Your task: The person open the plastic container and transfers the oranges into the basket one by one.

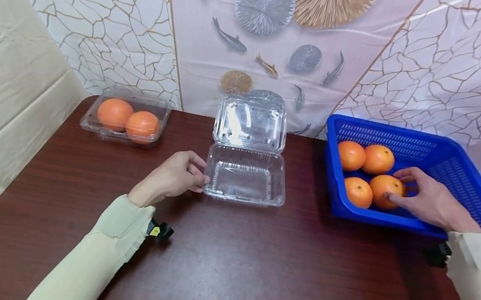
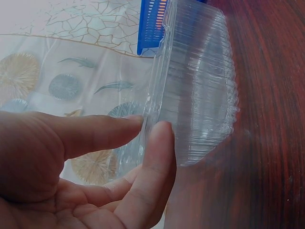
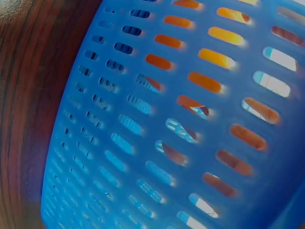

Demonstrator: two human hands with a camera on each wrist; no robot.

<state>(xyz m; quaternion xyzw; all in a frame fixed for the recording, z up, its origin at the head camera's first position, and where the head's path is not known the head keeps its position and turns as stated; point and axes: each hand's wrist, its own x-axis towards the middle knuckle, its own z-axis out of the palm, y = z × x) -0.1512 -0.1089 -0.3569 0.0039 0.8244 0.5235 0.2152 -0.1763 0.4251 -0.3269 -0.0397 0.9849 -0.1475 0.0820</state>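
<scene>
A transparent plastic clamshell box stands on the table with its lid raised at the back, and nothing lies in it. My left hand pinches the left edge of the box between thumb and fingers, seen close up in the left wrist view at the box's rim. On the right, my right hand reaches into a blue plastic basket and grips an orange, thumb in front and fingers behind. The right wrist view shows mainly the basket's slotted wall, which hides most of the hand.
Several oranges sit in the left part of the basket. At the table's back left lies another transparent box holding two oranges. A patterned cloth wall rises behind the dark wooden table.
</scene>
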